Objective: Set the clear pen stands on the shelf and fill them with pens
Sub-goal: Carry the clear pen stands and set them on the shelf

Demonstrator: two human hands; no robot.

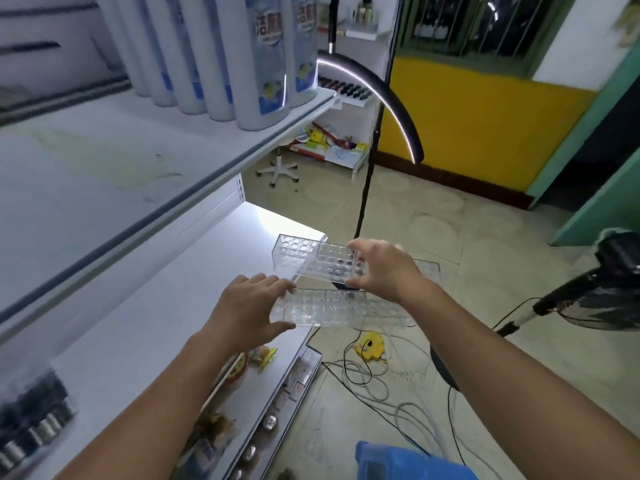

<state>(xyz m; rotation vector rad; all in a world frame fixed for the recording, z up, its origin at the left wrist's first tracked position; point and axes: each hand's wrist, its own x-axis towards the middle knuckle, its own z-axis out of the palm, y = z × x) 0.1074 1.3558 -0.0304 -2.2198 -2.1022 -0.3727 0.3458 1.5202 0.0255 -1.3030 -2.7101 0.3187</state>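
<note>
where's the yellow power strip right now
In the head view, the yellow power strip lies on the floor among cables, just right of the shelf's edge, below the clear stand in the left hand.

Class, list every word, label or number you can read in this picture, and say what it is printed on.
"洁厕": large characters on the front white bottle; the second is partly cut off.
Same label on the neighbouring bottle: partly hidden.
Small print on both labels: too blurred.
Lower-shelf price tags: too blurred.

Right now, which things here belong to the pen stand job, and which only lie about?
Job: clear plastic pen stands with round holes; white metal shelf; left hand; right hand.
Lying about: tall white bottles; yellow power strip; black fan.
</note>
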